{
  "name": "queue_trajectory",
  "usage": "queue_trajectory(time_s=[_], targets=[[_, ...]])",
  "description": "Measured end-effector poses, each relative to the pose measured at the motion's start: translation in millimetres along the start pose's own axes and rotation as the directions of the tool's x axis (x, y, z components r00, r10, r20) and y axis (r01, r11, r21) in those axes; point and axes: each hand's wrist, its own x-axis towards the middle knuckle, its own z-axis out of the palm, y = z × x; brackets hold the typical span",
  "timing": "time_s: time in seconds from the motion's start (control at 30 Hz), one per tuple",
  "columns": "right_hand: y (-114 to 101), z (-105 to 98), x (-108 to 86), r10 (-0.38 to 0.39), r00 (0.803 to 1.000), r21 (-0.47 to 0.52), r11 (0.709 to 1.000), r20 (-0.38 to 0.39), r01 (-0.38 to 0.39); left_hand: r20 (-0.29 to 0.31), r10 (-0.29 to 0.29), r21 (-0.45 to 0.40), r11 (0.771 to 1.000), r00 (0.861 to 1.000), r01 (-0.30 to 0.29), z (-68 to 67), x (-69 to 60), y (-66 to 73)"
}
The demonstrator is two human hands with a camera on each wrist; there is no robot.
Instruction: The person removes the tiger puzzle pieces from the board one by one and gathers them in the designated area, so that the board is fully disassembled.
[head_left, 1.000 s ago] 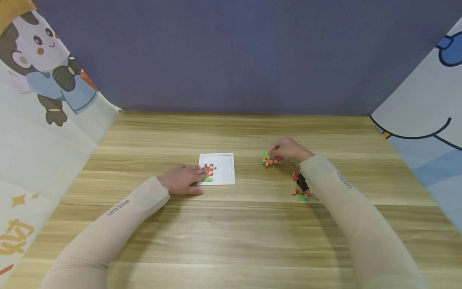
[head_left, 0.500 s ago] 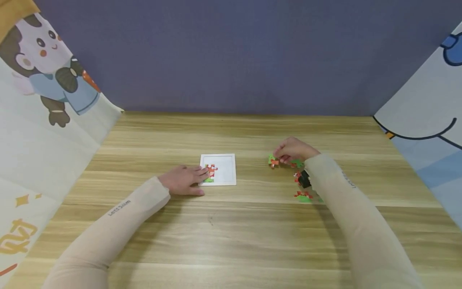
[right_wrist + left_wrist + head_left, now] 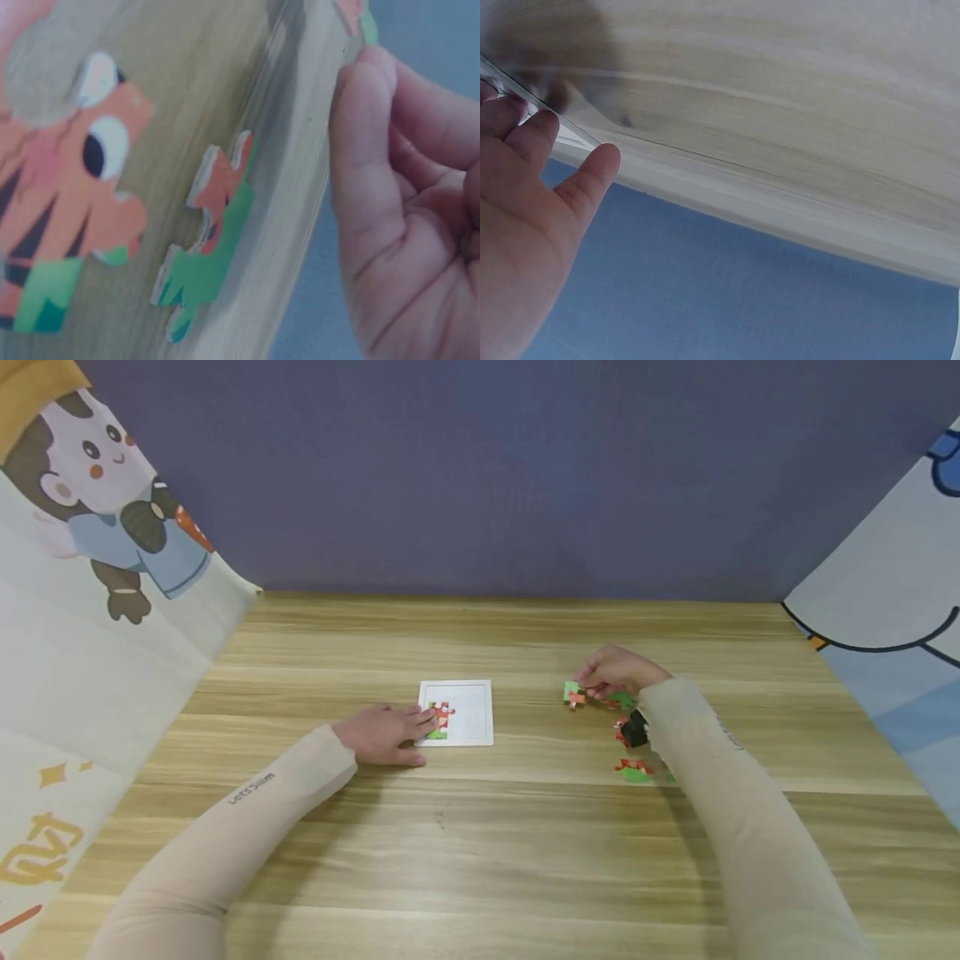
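Observation:
My left hand lies on the left edge of a white square puzzle tray, fingers stretched out. In the left wrist view, fingers of the left hand reach over the tray's rim. Partly under those fingertips, joined orange and green puzzle pieces lie in the tray's left part. To the right of the tray, my right hand pinches a green and orange puzzle piece between thumb and forefinger. In the right wrist view the held piece shows only at the top edge.
Loose puzzle pieces lie below the right hand: a green one, a red one and a red-green one. The right forearm partly hides some. A blue-grey partition stands behind the wooden table.
My right hand has shifted slightly to the right with the pinched puzzle piece. My left hand stays on the tray. The whole head view has drifted a little.

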Motion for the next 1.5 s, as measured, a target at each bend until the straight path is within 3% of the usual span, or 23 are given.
queue_trajectory(time_s=[0.47,0.63,0.8,1.0,1.13,1.23,1.33,1.4,1.5], targets=[[1.7,1.9,0.6,0.008,1.000,-0.056,0.998,0.022,-0.007,0.021,-0.011,-0.003,1.000,1.000,0.011,-0.8,-0.8,1.0],[-0.7,1.9,1.5,-0.001,1.000,-0.108,0.994,0.013,0.002,0.003,0.015,-0.010,1.000,1.000,-0.015,-1.5,-1.7,-2.2],[-3.3,1.7,0.5,-0.028,0.999,-0.191,0.981,-0.022,0.024,-0.007,0.017,-0.005,1.000,1.000,-0.017,-3.8,0.4,-0.6],[-9.1,4.4,2.4,-0.040,0.996,-0.254,0.967,-0.074,0.020,0.009,-0.029,0.028,0.999,1.000,0.029,-8.4,5.1,1.0],[-11.1,6.2,1.7,-0.060,0.992,-0.314,0.949,-0.109,0.023,-0.011,-0.016,-0.004,1.000,1.000,0.016,-10.6,7.3,0.2],[-8.0,5.7,9.6,-0.082,0.989,-0.343,0.939,-0.124,0.035,-0.043,0.003,-0.042,0.999,0.999,-0.004,-14.1,7.2,-1.8],[9.1,2.1,33.7,-0.148,0.983,-0.317,0.942,-0.106,0.108,-0.088,0.006,-0.090,0.996,0.996,-0.014,-17.6,8.6,-5.4],[20.0,1.1,48.2,-0.198,0.977,-0.289,0.943,-0.083,0.167,-0.099,-0.025,-0.124,0.992,0.995,0.013,-19.0,11.1,-8.3],[11.6,13.6,43.5,-0.202,0.977,-0.256,0.950,-0.068,0.179,-0.097,-0.104,-0.156,0.984,0.990,0.088,-19.7,16.4,-13.9]])
